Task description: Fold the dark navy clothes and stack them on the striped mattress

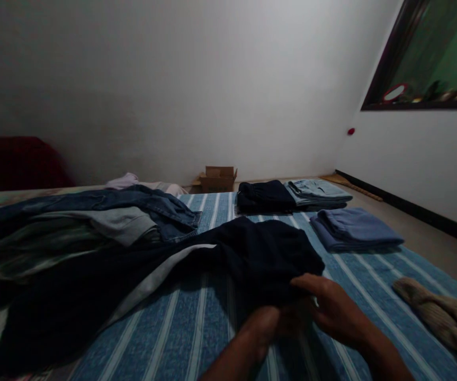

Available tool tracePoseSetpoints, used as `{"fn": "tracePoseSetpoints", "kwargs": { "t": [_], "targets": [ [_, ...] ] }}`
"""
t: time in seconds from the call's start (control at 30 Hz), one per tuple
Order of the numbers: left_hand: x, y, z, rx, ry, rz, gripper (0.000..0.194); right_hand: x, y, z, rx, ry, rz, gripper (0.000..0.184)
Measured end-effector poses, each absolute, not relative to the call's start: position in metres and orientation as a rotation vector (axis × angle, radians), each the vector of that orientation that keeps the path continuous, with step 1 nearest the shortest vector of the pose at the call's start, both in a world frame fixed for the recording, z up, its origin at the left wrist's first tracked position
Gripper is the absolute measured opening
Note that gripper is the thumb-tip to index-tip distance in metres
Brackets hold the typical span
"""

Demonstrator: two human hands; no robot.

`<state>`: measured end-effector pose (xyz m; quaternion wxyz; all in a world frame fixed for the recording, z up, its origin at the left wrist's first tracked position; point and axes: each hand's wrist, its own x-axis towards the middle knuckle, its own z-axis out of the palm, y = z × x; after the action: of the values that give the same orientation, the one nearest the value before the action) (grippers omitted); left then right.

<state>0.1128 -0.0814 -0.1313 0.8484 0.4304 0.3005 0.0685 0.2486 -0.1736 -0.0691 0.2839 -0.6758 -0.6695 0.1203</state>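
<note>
A pair of dark navy trousers (268, 248) with a pale side stripe lies stretched across the blue striped bedspread (164, 328), its legs running to the lower left. My right hand (325, 304) pinches the near right edge of the waist end between thumb and fingers. Just left of it, my left hand (263, 328) is at the near edge of the same trousers, partly under the cloth; its fingers are blurred and mostly hidden.
Folded dark trousers (266, 196), folded light jeans (317, 191) and a folded blue garment (353, 227) lie beyond my hands. Heaped jeans (152, 203) and a grey garment (121, 222) are at left. A tan knitted item (442, 312) lies right; a cardboard box (217, 180) stands by the wall.
</note>
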Motion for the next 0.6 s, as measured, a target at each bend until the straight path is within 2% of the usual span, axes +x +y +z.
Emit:
{"fn": "tracePoseSetpoints", "kwargs": {
  "t": [0.1, 0.17, 0.27, 0.33, 0.37, 0.5, 0.6],
  "targets": [
    [0.080, -0.091, -0.132, 1.183, 0.674, -0.015, 0.026, 0.256, -0.180, -0.078, -2.024, -1.806, 0.610, 0.013],
    [0.058, -0.082, -0.116, 1.457, 0.725, 0.014, 0.021, 0.258, -0.178, -0.077, -2.058, -1.729, 0.656, 0.014],
    [0.032, -0.050, -0.084, 2.008, 0.941, 0.472, 0.023, 0.262, -0.170, -0.072, -2.081, -1.565, 0.469, 0.016],
    [0.017, -0.021, -0.069, 2.392, 1.040, 0.860, 0.036, 0.264, -0.166, -0.073, -2.080, -1.545, 0.275, 0.021],
    [0.011, -0.006, -0.064, 2.565, 1.062, 0.895, 0.043, 0.266, -0.166, -0.075, -2.077, -1.567, 0.185, 0.028],
    [-0.011, 0.040, -0.064, 2.844, 1.447, 0.519, 0.062, 0.270, -0.169, -0.088, -2.136, -1.644, -0.151, 0.057],
    [-0.021, 0.051, -0.064, 2.771, 1.524, 0.224, 0.051, 0.274, -0.174, -0.097, -2.228, -1.638, -0.178, 0.061]
  ]
}}
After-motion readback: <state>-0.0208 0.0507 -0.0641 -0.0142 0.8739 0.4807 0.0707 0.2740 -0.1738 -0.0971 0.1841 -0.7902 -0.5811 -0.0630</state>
